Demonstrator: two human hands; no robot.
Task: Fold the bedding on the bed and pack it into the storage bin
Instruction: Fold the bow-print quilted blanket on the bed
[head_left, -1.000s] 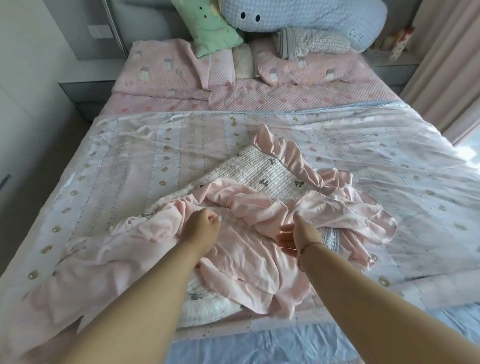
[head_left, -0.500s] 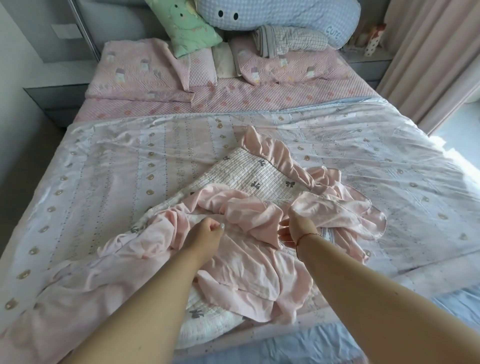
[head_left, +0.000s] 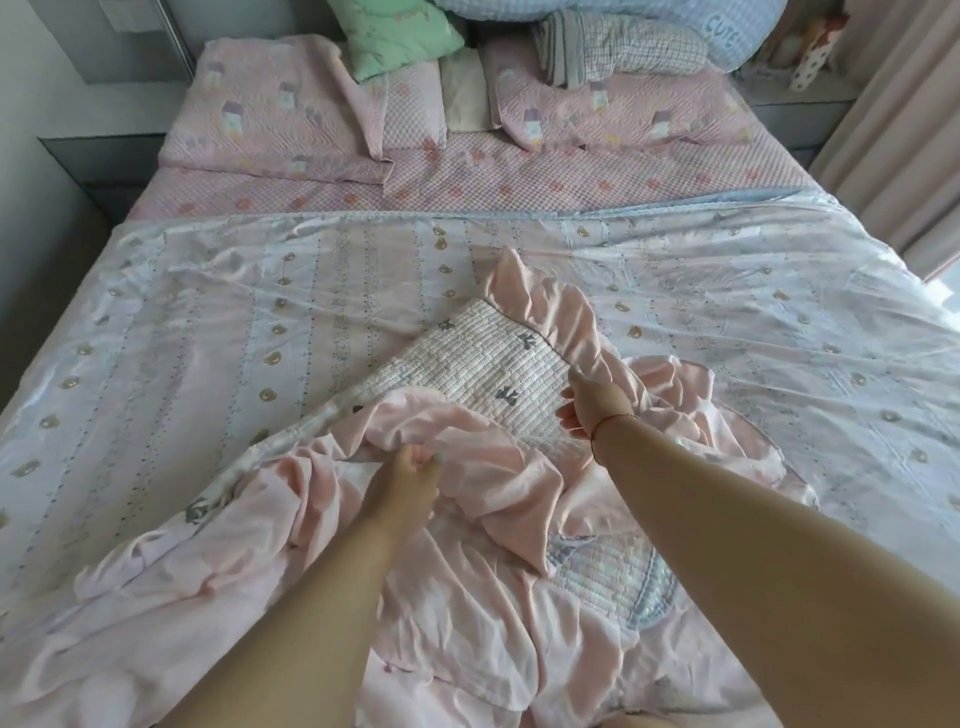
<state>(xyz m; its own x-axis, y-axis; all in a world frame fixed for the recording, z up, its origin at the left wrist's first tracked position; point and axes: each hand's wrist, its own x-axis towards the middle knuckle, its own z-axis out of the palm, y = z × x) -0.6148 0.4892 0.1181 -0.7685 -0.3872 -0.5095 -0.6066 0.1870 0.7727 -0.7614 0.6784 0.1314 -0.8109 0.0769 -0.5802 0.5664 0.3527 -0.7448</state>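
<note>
Bed (head_left: 363, 291): crumpled pink quilt (head_left: 467, 597) lies on it.
Left hand (head_left: 410, 480): pinches quilt fabric.
Right hand (head_left: 597, 405): grips pink ruffle (head_left: 587, 332).

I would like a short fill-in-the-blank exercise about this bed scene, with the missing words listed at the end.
1. The left hand grips a bunch of the ____ fabric of the crumpled quilt.
2. The right hand holds the quilt's ruffled edge beside its white quilted side, which is printed with small grey ____.
3. The cushion leaning at the head of the bed is ____ in colour.
4. Around the right wrist is a thin ____ string.

Missing words: pink; bows; green; red
</note>
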